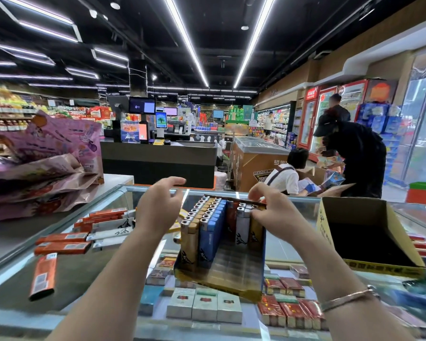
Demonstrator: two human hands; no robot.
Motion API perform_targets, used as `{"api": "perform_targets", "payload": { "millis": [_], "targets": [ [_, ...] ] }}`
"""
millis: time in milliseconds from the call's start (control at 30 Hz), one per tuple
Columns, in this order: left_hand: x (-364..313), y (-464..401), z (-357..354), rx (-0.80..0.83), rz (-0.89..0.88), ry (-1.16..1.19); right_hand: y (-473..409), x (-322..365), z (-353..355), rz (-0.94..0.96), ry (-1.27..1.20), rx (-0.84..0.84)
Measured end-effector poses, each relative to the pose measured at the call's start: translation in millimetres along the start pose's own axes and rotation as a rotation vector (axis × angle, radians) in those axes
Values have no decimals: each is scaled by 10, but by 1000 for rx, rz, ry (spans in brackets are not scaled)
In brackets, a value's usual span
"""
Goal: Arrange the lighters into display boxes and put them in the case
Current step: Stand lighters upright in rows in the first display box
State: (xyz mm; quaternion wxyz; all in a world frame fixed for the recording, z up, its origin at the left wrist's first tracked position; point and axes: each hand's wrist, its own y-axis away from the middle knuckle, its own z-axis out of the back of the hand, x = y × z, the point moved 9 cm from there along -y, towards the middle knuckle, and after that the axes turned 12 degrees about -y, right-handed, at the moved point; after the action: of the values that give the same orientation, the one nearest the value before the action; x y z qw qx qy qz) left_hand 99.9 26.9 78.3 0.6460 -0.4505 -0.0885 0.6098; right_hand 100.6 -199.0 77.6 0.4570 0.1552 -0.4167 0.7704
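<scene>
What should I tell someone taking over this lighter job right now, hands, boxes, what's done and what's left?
Left hand: open, hovering beside the display box, holding nothing.
Right hand: grip on lighters at the box's far right corner.
Done: gold and blue rows stand along the left side; a few white and gold ones at back right.
Left: fill the bare near right part, box the loose lighters on the glass, use the empty box, then load the case.

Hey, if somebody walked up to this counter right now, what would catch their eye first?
Likely the display box in the middle of the glass counter, partly filled with upright gold and blue lighters on its left side. The right hand pinches lighters at the box's far right, while the left hand hovers open beside it. Orange and white lighters lie scattered to the left, and an open cardboard box sits to the right.
</scene>
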Motion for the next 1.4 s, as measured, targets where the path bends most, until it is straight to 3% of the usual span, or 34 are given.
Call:
{"api": "perform_targets", "payload": {
  "millis": [67, 167, 300, 567, 733, 1233, 1400],
  "targets": [
    [262, -51, -173, 104, 77, -194, 5, 13, -5, 5, 7, 2],
    [712, -32, -547, 438, 132, -538, 7, 14, -17, 14, 14, 11],
    [1064, 17, -759, 608, 104, -616, 11, -3, -18, 9, 33, 8],
    [793, 62, -779, 659, -81, -670, 17, 17, -19, 1, 55, 8],
    [789, 126, -775, 729, 2, -584, 22, 23, -32, -3, 50, 5],
    [836, 143, -717, 672, 244, -349, 19, 27, -51, -4, 64, 21],
    [826, 92, -620, 585, 305, -142, 13, 18, -63, 2, 72, 35]
  ]
}}
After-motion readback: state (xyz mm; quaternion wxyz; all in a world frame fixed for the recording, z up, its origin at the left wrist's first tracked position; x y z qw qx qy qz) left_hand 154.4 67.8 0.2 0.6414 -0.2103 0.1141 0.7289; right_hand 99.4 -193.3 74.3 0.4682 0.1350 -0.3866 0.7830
